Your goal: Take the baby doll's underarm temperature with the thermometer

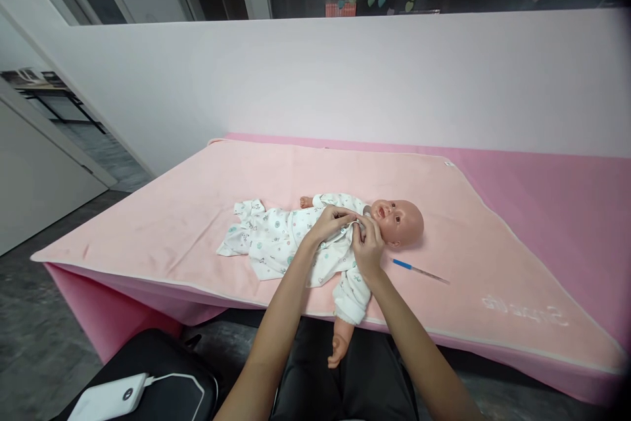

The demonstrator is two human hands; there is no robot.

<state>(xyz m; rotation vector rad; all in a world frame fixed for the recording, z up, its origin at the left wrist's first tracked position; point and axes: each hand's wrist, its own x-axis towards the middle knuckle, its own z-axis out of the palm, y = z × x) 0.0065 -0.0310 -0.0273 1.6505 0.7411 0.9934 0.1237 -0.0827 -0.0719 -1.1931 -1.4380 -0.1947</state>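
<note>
A baby doll (404, 222) lies on its back with its head to the right, dressed in a white printed top (331, 265) and matching pants (269, 234). At the top's neckline, my left hand (331, 222) pinches the cloth between closed fingers. Just beside it, my right hand (367, 247) grips the same edge of the top, below the doll's chin. My fingers cover the small bit of fabric between them. One doll arm (340, 342) hangs over the near table edge, its sleeve partly covering it. The other arm rests on the far side.
Beneath the doll spreads a pale pink blanket (182, 191) over a darker pink cover (557, 204). A thin blue-handled stick (402, 264) lies near the doll's head. A white wall (345, 79) rises behind. At lower left, a white power bank (111, 398) with a cable sits on a black surface.
</note>
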